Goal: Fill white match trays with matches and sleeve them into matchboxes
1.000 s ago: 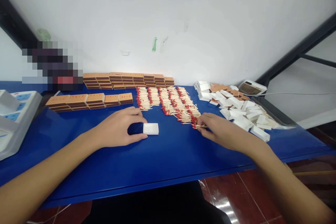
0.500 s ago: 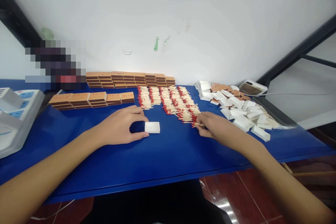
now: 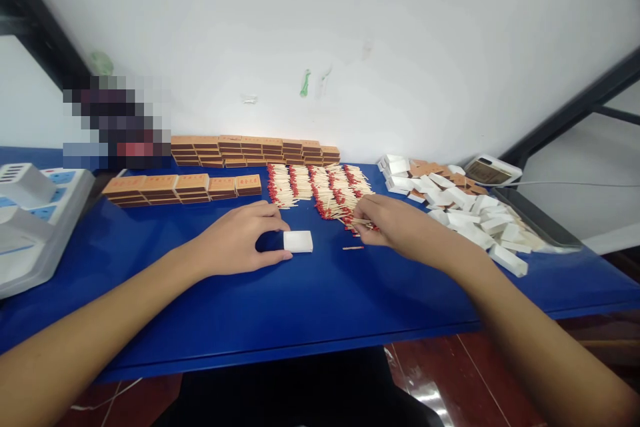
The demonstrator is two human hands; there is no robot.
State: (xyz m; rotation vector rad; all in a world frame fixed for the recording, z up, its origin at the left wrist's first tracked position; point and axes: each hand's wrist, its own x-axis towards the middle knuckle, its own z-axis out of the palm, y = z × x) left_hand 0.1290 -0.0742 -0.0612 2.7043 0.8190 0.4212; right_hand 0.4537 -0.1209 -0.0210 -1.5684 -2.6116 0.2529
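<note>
My left hand (image 3: 240, 240) grips the white tray (image 3: 299, 241) by its left end, long side running left-right. My right hand (image 3: 400, 230) pinches a few matches (image 3: 361, 222) just right of it, near the pile (image 3: 320, 188).

1. A patch (image 3: 117, 121) by the wall was pixelated.
2. The power strip (image 3: 30, 227) was cut by the left edge.
3. Matches (image 3: 361, 222) pinched in the right hand (image 3: 395, 230) were partly hidden.
4. The white tray (image 3: 298, 241) at the left hand (image 3: 240, 240) was too small for its inside to be told.

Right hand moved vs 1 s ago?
Yes. The right hand, its grip pinching matches, has shifted left along the near end of the match rows, nearer the white tray.
</note>
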